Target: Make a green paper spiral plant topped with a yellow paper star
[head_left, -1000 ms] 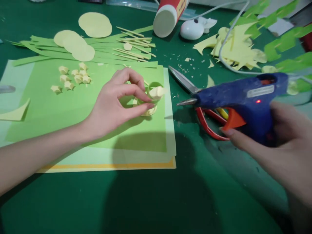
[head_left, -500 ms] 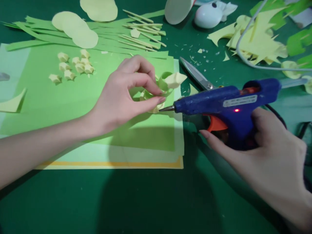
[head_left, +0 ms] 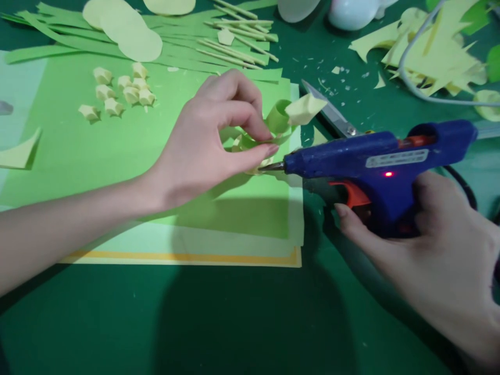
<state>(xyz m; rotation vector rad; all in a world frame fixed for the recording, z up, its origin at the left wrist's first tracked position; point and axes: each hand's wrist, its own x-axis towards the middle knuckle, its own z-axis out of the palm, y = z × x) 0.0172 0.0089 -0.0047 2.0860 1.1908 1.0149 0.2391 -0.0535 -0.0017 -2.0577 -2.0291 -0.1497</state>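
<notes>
— Pinching with my left hand [head_left: 203, 143]: thumb and forefinger are closed on the curled green paper strip [head_left: 278, 117], low down by its pale yellow tip [head_left: 307, 108], over the right edge of the green sheet [head_left: 97, 156].
— And the other?
— My right hand [head_left: 433, 250] is wrapped round the blue glue gun [head_left: 375, 161]. The forefinger sits beside the trigger and the nozzle is at the paper, under my thumb.
— How does it handle?
— Featherlight and flimsy, I'd judge, and easily creased. Best held lightly near the joint, clear of the hot tip.
</notes>
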